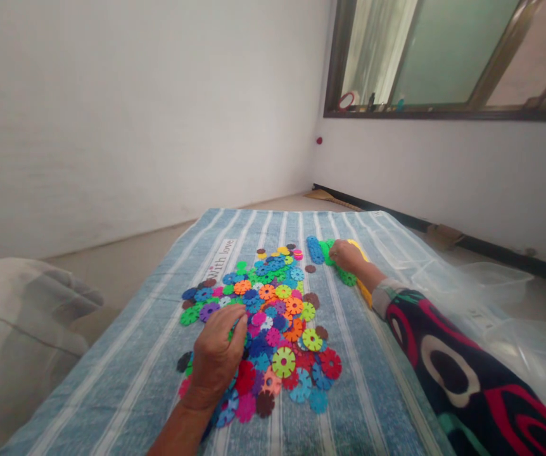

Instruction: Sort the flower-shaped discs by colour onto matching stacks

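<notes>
- Left hand: fingers curled at the near left part of the pile of notched discs — whether they grip one, I cannot tell.
- The pile: many colours, spread loose across the middle of the striped cloth.
- Right hand: beyond, to the right, fingers drawn in narrow at the green discs — any hold is hidden.
- Yellow row: just right of the green, partly covered.
- Blue row: just left of the green.

notched discs — multicoloured, heaped, overlapping
</notes>
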### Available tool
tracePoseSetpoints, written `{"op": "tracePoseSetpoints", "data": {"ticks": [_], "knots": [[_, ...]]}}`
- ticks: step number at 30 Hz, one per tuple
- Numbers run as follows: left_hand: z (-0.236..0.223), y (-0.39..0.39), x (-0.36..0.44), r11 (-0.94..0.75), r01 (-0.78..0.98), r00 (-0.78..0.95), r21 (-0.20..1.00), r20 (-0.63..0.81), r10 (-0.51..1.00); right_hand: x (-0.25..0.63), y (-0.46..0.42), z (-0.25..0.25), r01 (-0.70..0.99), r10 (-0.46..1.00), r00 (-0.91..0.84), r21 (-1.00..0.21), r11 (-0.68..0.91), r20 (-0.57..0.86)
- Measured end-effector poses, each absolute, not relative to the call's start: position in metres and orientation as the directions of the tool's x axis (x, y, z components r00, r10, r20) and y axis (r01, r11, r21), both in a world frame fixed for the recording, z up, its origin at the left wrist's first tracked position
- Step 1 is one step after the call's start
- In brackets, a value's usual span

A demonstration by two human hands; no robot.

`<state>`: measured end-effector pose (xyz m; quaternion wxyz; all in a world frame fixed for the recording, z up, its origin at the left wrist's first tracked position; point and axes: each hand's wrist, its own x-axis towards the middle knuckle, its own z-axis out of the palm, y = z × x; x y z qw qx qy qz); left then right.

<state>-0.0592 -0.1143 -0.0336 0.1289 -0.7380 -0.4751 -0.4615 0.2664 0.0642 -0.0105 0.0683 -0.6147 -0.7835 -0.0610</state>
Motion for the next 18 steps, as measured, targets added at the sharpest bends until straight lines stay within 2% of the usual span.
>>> {"op": "tracePoseSetpoints", "data": {"ticks": [5, 10, 15, 18], "knots": [[-0.035, -0.112, -0.062, -0.503, 0.83, 0.116, 0.242, 0.806, 0.58, 0.265, 0.063, -0.008, 0.975, 0.964, -0.22, 0.049, 0.215, 0.149], [-0.037, -0.106, -0.077, -0.406, 0.869, 0.031, 0.284, 0.785, 0.618, 0.265, 0.053, -0.005, 0.978, 0.964, -0.208, 0.063, 0.201, 0.164], [-0.038, -0.101, -0.095, -0.238, 0.901, -0.072, 0.363, 0.666, 0.742, 0.252, 0.028, -0.004, 0.967, 0.948, -0.252, 0.035, 0.25, 0.195], [-0.042, -0.099, -0.099, -0.175, 0.917, -0.077, 0.359, 0.588, 0.805, 0.234, 0.01, -0.006, 0.942, 0.919, -0.326, -0.005, 0.336, 0.219]]}}
